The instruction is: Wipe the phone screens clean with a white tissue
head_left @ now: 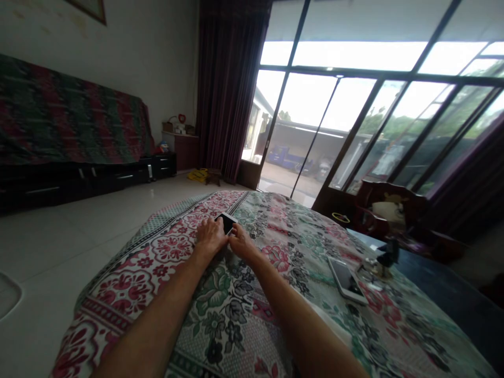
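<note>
Head: both hands are busy w/ a phone (227, 222), dark screen facing up, pale rim showing at the far side. It's over the patterned cloth (177, 247), straight out past my forearms; can't tell if its underside rests on the cloth or is lifted a bit.

My L hand (211, 237) is palm-down at the phone's left end, fingers partly spread & touching it; can't tell if they're clamped. My R hand (242, 242) has its fingers curled in & looks clamped on the near right edge, thumb on top.

Step in hand, I'd say: steadying/adjusting the phone w/ both hands, mid-handling. Next move calls for, imo, a firm R hold on the edge & L fingers kept light, so it doesn't slip or tip.

Off to my right, well apart, a white-edged device (348, 283) lies on the same cloth, w/ a small dark object (389, 257) beyond it.

Brands/labels: none legible on either device. Yellow item (197, 174) on the floor: too small to read any txt, if there's any.
</note>
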Motion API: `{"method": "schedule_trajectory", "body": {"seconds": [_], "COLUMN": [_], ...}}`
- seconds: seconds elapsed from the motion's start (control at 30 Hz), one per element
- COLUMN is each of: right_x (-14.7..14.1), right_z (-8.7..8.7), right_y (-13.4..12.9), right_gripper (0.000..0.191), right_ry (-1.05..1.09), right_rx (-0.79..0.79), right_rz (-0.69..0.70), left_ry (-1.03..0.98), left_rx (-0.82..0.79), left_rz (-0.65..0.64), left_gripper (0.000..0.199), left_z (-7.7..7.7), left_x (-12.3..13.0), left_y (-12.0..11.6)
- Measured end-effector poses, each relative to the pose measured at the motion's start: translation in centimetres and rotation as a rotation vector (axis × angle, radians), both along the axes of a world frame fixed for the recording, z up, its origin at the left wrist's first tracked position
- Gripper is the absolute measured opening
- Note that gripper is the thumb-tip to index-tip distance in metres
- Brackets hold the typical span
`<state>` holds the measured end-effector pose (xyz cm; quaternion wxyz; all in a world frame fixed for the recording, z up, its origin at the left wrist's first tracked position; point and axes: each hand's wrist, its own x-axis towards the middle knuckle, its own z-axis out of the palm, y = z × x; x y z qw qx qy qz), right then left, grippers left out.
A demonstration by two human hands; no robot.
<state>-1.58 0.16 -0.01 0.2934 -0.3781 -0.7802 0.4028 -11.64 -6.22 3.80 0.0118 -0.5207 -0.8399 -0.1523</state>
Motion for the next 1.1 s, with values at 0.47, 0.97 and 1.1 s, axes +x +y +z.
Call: {"method": "schedule_trajectory", "body": {"seconds": [0.47,0.97,1.1], "right_x": [13.2,20.2,20.0], "right_z": [3.3,-0.2,-0.9], "right_y": [-2.0,-1.0,-1.2], "right_gripper": [0.062,0.052,0.043], "right_ry": [0.258,0.272,0.149], "right_rx": [-0.362,-0.25,-0.045], "right_rz": [-0.185,-0.305,-0.354], "left_ry": [-0.124,-0.127,-0.145], "left_rx": [0.014,0.086,0.163], "left_rz": [-0.316,-0.378,-0.401], "left_gripper": [0.062,0.071,0.076], "left_z": [-0.9,-3.4,-4.5], "left_x": [9.6,16.9,16.5], "left_y": [1.2,1.8,1.3]}}
